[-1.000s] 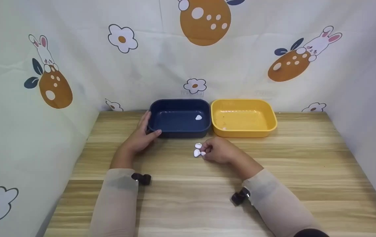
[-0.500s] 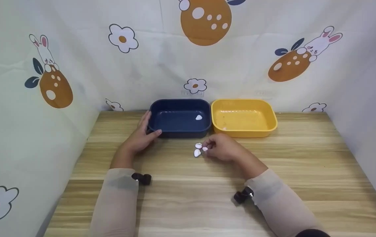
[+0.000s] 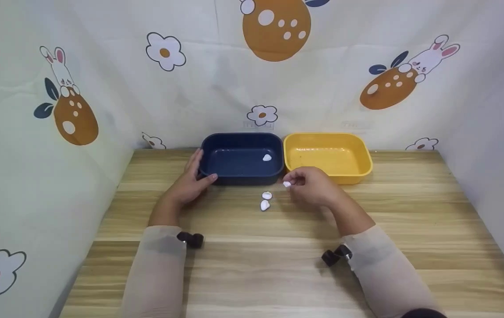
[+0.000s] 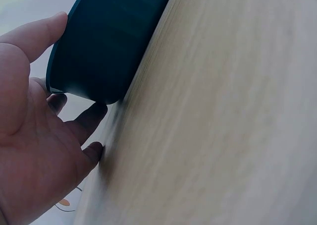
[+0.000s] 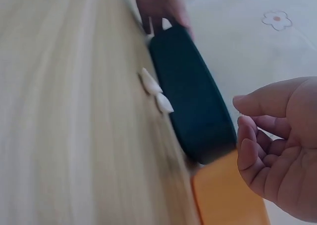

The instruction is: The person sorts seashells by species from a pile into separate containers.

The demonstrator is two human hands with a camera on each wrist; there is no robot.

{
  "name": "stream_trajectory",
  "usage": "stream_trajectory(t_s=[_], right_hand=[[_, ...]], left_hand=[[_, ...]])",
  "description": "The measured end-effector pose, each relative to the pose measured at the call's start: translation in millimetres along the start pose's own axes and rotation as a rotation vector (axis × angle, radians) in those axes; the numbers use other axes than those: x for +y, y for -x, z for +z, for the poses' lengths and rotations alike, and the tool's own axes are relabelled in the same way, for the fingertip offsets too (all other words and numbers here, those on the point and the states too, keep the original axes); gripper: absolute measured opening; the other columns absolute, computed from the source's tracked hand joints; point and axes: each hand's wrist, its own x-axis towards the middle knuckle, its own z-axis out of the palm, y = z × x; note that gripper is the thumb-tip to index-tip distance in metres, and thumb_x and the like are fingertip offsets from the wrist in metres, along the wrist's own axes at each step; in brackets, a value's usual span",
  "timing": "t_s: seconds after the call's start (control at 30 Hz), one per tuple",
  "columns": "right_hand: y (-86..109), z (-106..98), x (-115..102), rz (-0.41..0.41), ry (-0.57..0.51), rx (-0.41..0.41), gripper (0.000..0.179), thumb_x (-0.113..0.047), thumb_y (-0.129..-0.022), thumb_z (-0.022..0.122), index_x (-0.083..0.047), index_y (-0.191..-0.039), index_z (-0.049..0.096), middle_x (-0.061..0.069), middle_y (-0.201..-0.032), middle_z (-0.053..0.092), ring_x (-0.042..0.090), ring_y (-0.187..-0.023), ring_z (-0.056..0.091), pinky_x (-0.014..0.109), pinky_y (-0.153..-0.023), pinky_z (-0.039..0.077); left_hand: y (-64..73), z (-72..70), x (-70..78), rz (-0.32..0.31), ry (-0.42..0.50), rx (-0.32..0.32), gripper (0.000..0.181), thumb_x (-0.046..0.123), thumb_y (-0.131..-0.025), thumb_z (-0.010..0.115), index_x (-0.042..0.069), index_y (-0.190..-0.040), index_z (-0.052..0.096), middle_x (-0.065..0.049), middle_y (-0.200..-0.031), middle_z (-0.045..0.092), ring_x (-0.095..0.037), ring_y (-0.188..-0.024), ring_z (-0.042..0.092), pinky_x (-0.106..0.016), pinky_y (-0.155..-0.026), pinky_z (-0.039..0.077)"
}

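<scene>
With my left hand (image 3: 188,183) clasping the blue tray (image 3: 241,158), my right hand (image 3: 311,185) pinched a white shell (image 3: 286,184) in its fingers just before the yellow tray (image 3: 327,157), two shells (image 3: 265,200) left below them; I judged a short carry onward next.

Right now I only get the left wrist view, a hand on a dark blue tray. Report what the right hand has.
Observer: The right hand pinches a small white piece, just in front of where the blue tray meets a yellow tray.
Operator: Count the loose ones on the table.
Observer: Two white pieces lie on the table between the hands, close together.
Operator: Check inside the blue tray.
Observer: A single white piece lies in it, near its right wall.
</scene>
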Motion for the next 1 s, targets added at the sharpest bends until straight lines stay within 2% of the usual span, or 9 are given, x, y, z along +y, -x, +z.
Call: stream_trajectory(t_s=[0.2,0.47,0.8,1.0], right_hand=[[-0.1,-23.0,9.5,0.039,0.005,0.053,0.019,-0.015,-0.097,0.077,-0.011,-0.116,0.078,0.007,-0.105,0.074,0.021,-0.096,0.065,0.029,-0.085,0.056],[-1.4,-43.9,21.5,0.045,0.002,0.105,0.023,-0.017,-0.099,0.075,-0.008,-0.120,0.077,0.009,-0.108,0.073,0.020,-0.095,0.063,0.022,-0.078,0.053],[-0.4,-68.9,35.2,0.132,-0.014,0.169,0.027,-0.022,-0.101,0.074,-0.007,-0.125,0.074,0.011,-0.115,0.069,0.023,-0.102,0.061,0.018,-0.078,0.054],[-0.2,-81.2,41.9,0.203,-0.033,0.186,0.029,-0.026,-0.104,0.071,-0.010,-0.128,0.071,0.010,-0.118,0.066,0.024,-0.102,0.059,0.022,-0.079,0.056]], left_hand=[[0.2,0.3,-0.4,0.007,-0.010,0.003,0.099,0.051,-0.103,0.067,0.025,-0.175,0.005,0.001,-0.183,-0.005,-0.034,-0.170,0.000,-0.064,-0.136,0.008],[-0.2,-0.3,-1.1,0.005,-0.009,0.002,0.100,0.054,-0.102,0.067,0.026,-0.175,0.004,0.001,-0.183,-0.005,-0.035,-0.170,-0.001,-0.066,-0.135,0.007],[-1.5,-0.3,-1.5,0.018,-0.028,0.001,0.098,0.050,-0.104,0.066,0.023,-0.175,0.004,-0.003,-0.184,-0.005,-0.036,-0.170,-0.001,-0.065,-0.135,0.007],[-1.2,-0.5,-1.0,0.022,-0.009,0.000,0.099,0.050,-0.104,0.067,0.023,-0.175,0.004,-0.003,-0.183,-0.005,-0.036,-0.170,-0.002,-0.064,-0.136,0.007]])
